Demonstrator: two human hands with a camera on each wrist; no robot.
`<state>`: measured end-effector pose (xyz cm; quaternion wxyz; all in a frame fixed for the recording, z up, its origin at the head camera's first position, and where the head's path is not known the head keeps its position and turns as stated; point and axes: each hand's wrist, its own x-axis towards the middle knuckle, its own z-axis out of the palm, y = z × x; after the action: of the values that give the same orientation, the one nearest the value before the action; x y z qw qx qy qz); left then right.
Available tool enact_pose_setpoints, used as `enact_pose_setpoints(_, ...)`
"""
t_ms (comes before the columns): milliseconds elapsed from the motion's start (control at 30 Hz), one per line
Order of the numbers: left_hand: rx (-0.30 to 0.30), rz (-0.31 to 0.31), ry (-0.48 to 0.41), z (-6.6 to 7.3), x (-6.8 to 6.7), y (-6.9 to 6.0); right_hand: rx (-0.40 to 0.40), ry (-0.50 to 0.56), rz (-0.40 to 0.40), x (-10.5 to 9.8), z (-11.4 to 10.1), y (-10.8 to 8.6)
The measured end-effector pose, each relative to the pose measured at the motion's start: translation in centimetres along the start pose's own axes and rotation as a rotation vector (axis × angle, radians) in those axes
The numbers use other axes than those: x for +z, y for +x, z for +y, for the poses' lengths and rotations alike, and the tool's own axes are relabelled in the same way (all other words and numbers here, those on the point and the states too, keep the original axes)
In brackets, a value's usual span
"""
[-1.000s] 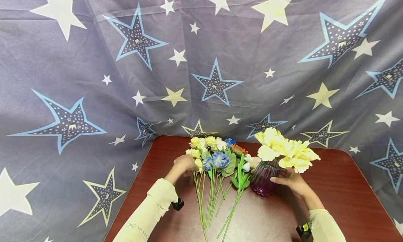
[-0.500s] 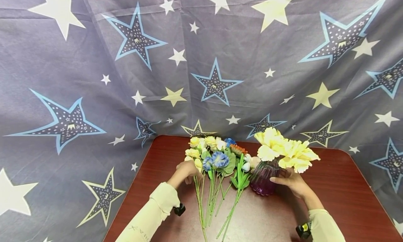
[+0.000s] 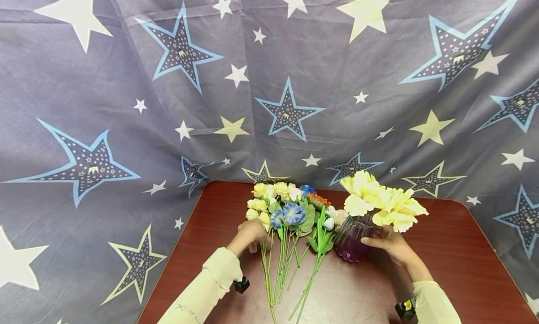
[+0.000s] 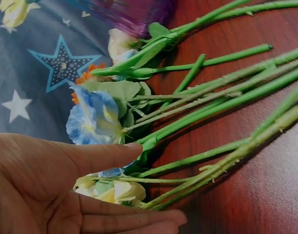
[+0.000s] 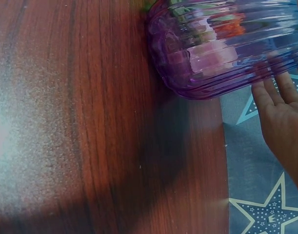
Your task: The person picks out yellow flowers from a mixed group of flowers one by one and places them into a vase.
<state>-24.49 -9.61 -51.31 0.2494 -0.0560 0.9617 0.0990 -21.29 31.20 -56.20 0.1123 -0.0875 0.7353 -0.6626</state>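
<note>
My left hand (image 3: 251, 234) is at the left edge of a row of artificial flowers lying on the table. In the left wrist view its thumb and fingers (image 4: 134, 222) are straight and apart, with yellow roses (image 4: 122, 192) and their stems between them. Beside these lies a blue flower (image 4: 92, 114) with a green stem. My right hand (image 3: 389, 242) holds a ribbed, purple-tinted glass vase (image 3: 353, 244), thumb on the near side and fingers partly hidden behind. Two large yellow blooms (image 3: 362, 190) stand in the vase.
An orange flower (image 3: 318, 201), a dark blue bloom (image 3: 308, 189) and white tulips (image 3: 329, 224) lie between the roses and the vase. Stems run toward the front of the reddish-brown table (image 3: 446, 268). A star-patterned cloth (image 3: 269, 57) hangs behind.
My left hand has moved from beside the yellow rose heads slightly down and right to their stems. The right hand and the vase stay in place.
</note>
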Motion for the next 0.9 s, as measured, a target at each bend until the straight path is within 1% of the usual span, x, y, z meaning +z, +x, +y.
enact_pose_setpoints(133,-0.021,0.03,0.046,0.3,0.4,0.0,0.011,-0.006,0.012,0.0,-0.1,0.0)
enact_pose_setpoints(267,-0.038,0.032,0.047,0.5,1.1,0.1,0.012,-0.012,0.015,0.0,-0.1,0.0)
enact_pose_setpoints(367,-0.044,0.034,0.053,0.5,1.5,0.3,0.013,-0.014,0.01,0.0,-0.1,0.0)
enact_pose_setpoints(600,-0.047,0.057,0.098,0.5,2.1,0.9,0.009,-0.003,0.007,-0.1,0.1,-0.1)
enact_pose_setpoints(733,-0.059,0.069,0.093,0.4,2.5,1.3,-0.006,0.002,-0.001,0.0,0.1,-0.1)
enact_pose_setpoints(900,-0.07,0.061,0.071,0.3,2.8,1.6,-0.023,0.012,-0.014,0.0,0.1,0.0)
